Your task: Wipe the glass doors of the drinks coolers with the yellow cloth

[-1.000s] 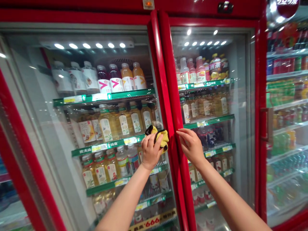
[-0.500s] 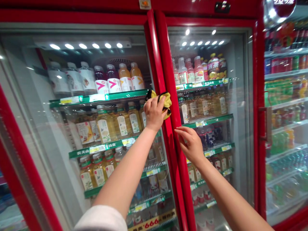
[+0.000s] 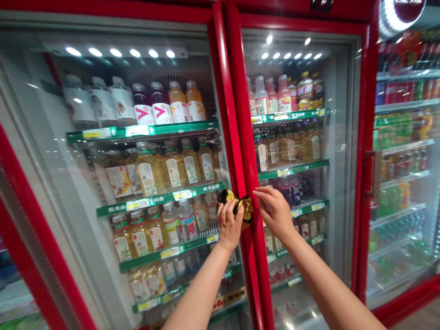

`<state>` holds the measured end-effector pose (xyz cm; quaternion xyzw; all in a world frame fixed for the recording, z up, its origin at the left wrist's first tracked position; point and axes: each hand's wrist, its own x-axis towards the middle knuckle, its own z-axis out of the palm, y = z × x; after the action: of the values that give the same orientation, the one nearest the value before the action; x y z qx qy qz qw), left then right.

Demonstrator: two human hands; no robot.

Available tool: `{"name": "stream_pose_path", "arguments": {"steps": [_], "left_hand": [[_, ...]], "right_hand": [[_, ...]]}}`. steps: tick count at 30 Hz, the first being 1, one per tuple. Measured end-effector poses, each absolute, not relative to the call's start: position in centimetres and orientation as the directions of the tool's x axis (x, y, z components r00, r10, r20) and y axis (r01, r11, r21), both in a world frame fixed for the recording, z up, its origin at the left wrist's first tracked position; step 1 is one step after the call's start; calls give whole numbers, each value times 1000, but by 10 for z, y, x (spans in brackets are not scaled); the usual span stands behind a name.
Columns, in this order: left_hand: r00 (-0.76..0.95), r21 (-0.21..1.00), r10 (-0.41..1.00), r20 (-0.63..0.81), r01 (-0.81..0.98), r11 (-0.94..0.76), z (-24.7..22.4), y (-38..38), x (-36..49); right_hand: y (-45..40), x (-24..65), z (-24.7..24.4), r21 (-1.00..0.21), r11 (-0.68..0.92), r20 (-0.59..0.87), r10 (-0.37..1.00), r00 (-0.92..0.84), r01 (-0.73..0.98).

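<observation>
Head view: the left hand point(image 3: 229, 225) bunches its fingers around a yellow cloth point(image 3: 244, 208) with black edging, located at the left door's red frame point(image 3: 231, 114); the right hand point(image 3: 277, 211) bends its fingers at the right door's red frame point(image 3: 246, 114), grip indeterminate. Expect the cloth to be light, soft and unbreakable, best held by its gathered middle. Both frames are smooth, glossy and rounded, bordering flat, reflective glass point(image 3: 30, 119).

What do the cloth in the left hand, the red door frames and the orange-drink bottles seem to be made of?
Cloth: soft, matte fabric, by its bunched folds; the fibre is unclear.
Red door frames: glossy painted metal or plastic, by pale streaks of reflected light; which is open.
Orange-drink bottles: likely smooth, clear plastic, as the drink's colour shows through; glass is possible.
</observation>
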<state>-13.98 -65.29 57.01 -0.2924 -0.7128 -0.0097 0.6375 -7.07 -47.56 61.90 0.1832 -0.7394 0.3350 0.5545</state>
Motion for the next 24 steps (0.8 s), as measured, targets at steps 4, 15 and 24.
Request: {"name": "stream_pose_path", "arguments": {"steps": [4,15,24], "left_hand": [[-82,-334,420,904,477,813,618,-644,-147],[-17,-405,448,894,400,822,612,-671,-151],[-156,-254,343,926,415,874,707,-669,-156]], "right_hand": [[-476,-70,623,-287,707,945,100,-310,-646],[-489,-70,613,-281,693,946,85,-313,-664],[-490,-76,630,-234,680,959,42,-281,-695]]}}
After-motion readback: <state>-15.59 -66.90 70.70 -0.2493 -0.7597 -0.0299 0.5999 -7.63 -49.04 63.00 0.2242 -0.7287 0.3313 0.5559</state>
